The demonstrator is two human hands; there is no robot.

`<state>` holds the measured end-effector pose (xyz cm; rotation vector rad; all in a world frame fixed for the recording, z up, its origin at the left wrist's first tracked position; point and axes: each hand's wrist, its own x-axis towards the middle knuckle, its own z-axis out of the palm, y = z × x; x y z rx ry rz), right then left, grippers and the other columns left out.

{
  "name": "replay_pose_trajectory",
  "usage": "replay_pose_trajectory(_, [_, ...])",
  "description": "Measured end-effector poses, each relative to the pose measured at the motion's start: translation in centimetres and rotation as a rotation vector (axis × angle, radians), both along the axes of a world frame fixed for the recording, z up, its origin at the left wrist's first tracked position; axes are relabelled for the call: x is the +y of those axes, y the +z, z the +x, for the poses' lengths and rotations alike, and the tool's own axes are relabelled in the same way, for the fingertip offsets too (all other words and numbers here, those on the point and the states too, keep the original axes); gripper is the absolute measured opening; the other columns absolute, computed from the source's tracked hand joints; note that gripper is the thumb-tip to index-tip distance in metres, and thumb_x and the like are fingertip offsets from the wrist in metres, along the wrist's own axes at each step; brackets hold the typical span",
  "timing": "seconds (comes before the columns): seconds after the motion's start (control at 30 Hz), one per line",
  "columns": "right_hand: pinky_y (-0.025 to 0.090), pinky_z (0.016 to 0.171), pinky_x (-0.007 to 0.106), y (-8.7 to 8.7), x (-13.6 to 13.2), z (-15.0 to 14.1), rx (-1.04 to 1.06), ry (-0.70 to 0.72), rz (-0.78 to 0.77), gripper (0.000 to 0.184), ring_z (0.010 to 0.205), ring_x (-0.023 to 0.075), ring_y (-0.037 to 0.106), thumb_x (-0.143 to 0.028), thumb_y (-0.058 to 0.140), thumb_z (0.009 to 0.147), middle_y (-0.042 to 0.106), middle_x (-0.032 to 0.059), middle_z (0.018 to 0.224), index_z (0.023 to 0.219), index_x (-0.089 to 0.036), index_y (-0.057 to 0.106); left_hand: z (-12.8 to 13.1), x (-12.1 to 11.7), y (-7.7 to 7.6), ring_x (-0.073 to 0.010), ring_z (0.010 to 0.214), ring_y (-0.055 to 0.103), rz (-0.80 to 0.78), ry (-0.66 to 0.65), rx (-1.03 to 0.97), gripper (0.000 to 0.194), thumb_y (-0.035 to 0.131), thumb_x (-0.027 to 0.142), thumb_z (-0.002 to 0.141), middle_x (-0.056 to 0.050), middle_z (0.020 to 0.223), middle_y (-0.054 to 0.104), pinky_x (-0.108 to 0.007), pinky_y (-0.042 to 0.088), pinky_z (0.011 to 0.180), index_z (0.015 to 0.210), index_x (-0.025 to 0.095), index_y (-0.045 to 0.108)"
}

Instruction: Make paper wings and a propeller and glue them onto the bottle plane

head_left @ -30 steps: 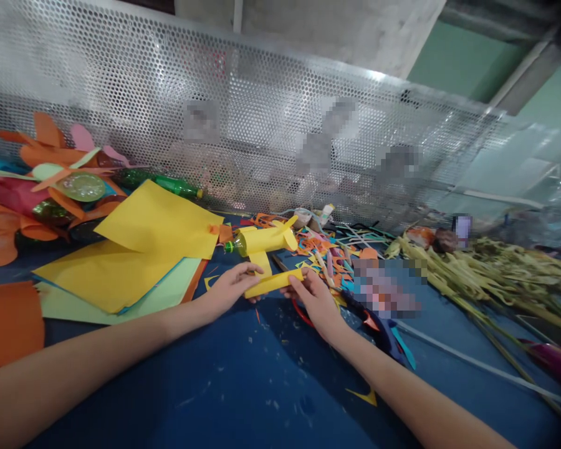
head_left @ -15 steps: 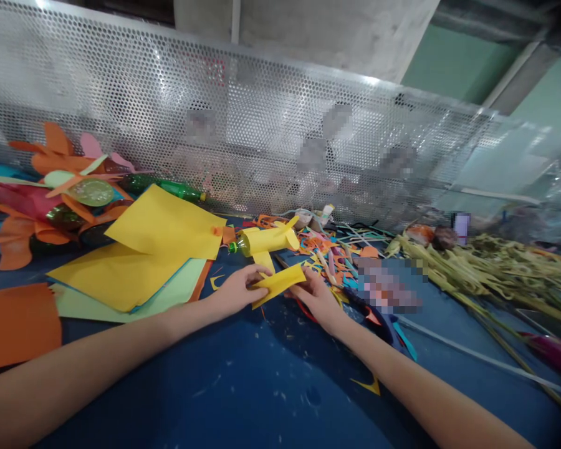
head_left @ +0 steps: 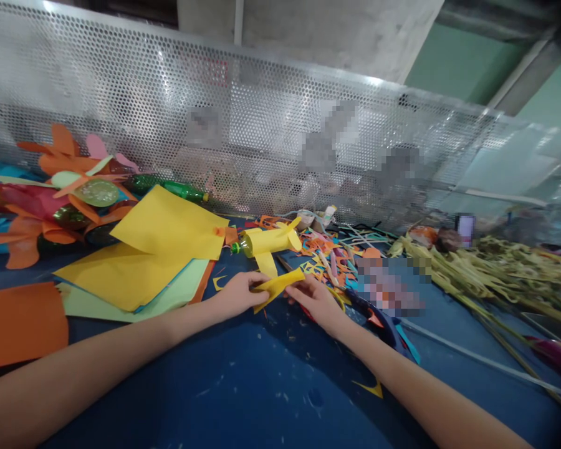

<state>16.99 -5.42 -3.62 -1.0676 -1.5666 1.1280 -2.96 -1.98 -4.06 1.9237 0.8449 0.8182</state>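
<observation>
Between my hands is a small folded piece of yellow craft foam or paper [head_left: 277, 288], a little above the blue table. My left hand [head_left: 243, 293] pinches its left end between thumb and fingers. The right end is gripped by my right hand [head_left: 314, 300], whose fingertips are partly hidden behind it. Just beyond lies a plastic bottle wrapped in yellow [head_left: 271, 241], on its side, with yellow fins and a green cap pointing left. Large yellow sheets [head_left: 168, 224] lie to the left of my hands, over a pale green sheet [head_left: 107, 305].
Orange-finned bottles [head_left: 70, 187] are heaped at the far left, near an orange sheet [head_left: 23, 324]. Colourful scraps [head_left: 331, 255] lie beyond my right hand. Dried husk-like strips [head_left: 486, 268] cover the right side. A perforated metal screen [head_left: 271, 125] stands behind the table.
The right end of the yellow piece has bent and narrowed as my right fingers moved slightly left along it. My left hand keeps its grip. The view has shifted slightly.
</observation>
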Motion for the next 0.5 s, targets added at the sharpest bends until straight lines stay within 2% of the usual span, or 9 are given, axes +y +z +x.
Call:
replay_pose_trajectory(0.27, [0.051, 0.071, 0.033, -0.2, 0.3, 0.3, 0.013, -0.034, -0.024, 0.025, 0.073, 0.0176, 0.062, -0.041, 0.065, 0.074, 0.067, 0.0013, 0.082, 0.088, -0.02, 0.061, 0.1, -0.5, 0.7, -0.0185, 0.083, 0.062, -0.017, -0.095, 0.043, 0.025, 0.05, 0.029, 0.081, -0.004, 0.091, 0.069, -0.026, 0.046, 0.075, 0.092, 0.015, 0.067])
replay_pose_trajectory(0.4, [0.052, 0.069, 0.033, -0.2, 0.3, 0.2, 0.024, -0.053, -0.021, 0.027, 0.076, 0.0193, 0.063, -0.043, 0.066, 0.072, 0.068, 0.0019, 0.085, 0.088, -0.021, 0.06, 0.0, -1.0, 1.2, -0.0173, 0.078, 0.061, -0.088, -0.103, 0.018, 0.041, 0.039, 0.044, 0.088, -0.005, 0.088, 0.069, -0.025, 0.044, 0.071, 0.091, 0.015, 0.067])
replay_pose_trajectory(0.5, [0.053, 0.068, 0.033, -0.1, 0.2, 0.1, 0.025, -0.051, -0.021, 0.028, 0.079, 0.0204, 0.063, -0.043, 0.066, 0.072, 0.068, 0.0023, 0.086, 0.087, -0.021, 0.06, 0.1, -1.1, 1.2, -0.0155, 0.07, 0.058, -0.089, -0.115, 0.049, 0.039, 0.051, 0.048, 0.081, -0.003, 0.081, 0.067, -0.023, 0.041, 0.062, 0.093, 0.014, 0.066])
